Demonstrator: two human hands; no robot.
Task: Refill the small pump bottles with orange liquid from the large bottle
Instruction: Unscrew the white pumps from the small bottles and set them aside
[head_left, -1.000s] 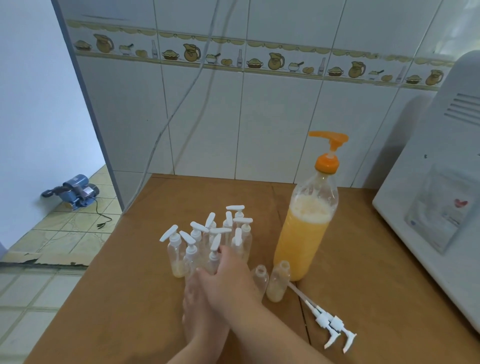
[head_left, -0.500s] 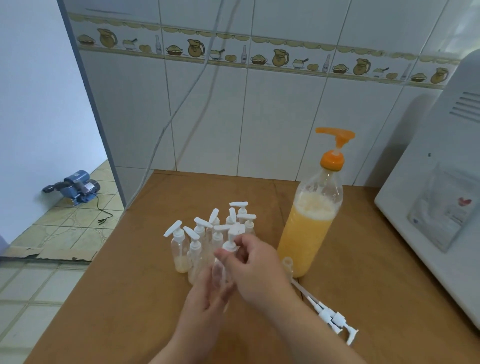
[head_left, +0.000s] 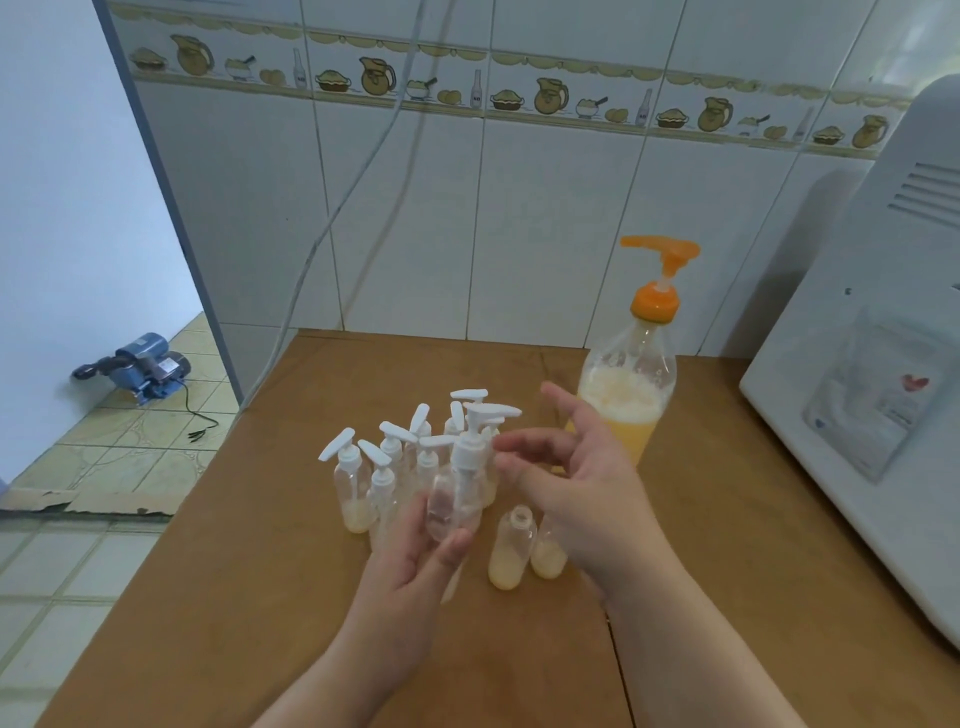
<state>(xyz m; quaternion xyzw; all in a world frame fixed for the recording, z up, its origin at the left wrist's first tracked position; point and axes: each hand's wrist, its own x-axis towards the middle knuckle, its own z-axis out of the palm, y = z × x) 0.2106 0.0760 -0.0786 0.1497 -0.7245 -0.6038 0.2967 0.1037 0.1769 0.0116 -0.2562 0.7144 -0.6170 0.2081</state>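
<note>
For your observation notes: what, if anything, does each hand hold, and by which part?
The left hand grips a small pump bottle by its clear body. The right hand holds nothing.

Small pump bottles clustered just left of the large bottle (head_left: 631, 395).

The large bottle stands upright, clear, about half full of orange liquid, orange pump on top. One clear small bottle (head_left: 457, 499) with white pump is lifted, tilted; two uncapped bottles (head_left: 511, 553) stand beside, holding little liquid.

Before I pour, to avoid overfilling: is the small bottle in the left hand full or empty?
Empty, it seems: the held bottle looks clear throughout, its white pump on, gripped by the left hand.
</note>
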